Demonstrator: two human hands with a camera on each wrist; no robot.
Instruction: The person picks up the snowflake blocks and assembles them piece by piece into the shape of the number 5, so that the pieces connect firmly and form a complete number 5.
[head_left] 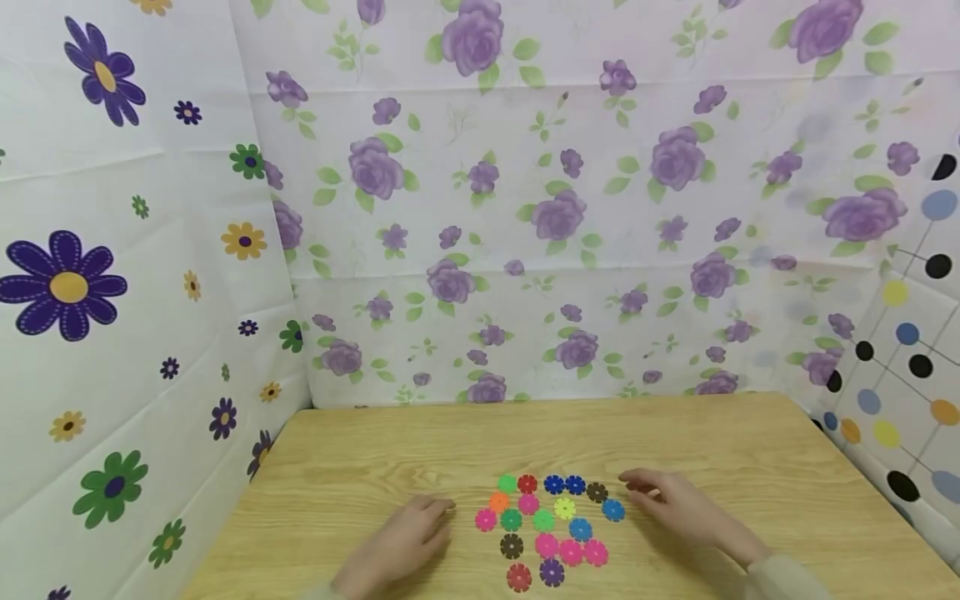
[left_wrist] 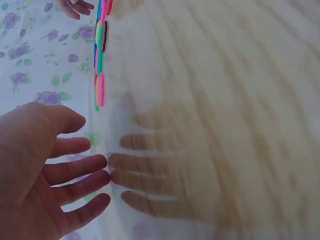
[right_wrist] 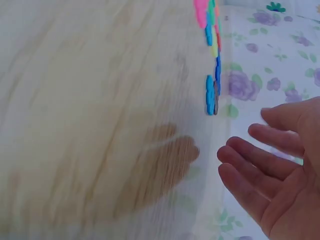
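Many flower-shaped discs (head_left: 565, 508) are lying flat on the bench (head_left: 360, 450) between left hand (head_left: 411, 533) and right hand (head_left: 678, 504), all fingers (left_wrist: 75, 169) extending loosely, holding nothing. Careless sweeping would probably be scattering such thin discs. Wrist views are showing them edge-on, obscuring their layout; right sleeve (head_left: 783, 579) is running off-frame.

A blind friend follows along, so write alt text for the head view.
A bare left hand and bare right hand flank multicoloured, notched flat discs on a pale wood-grain table, before a white, purple-rose-printed cloth.
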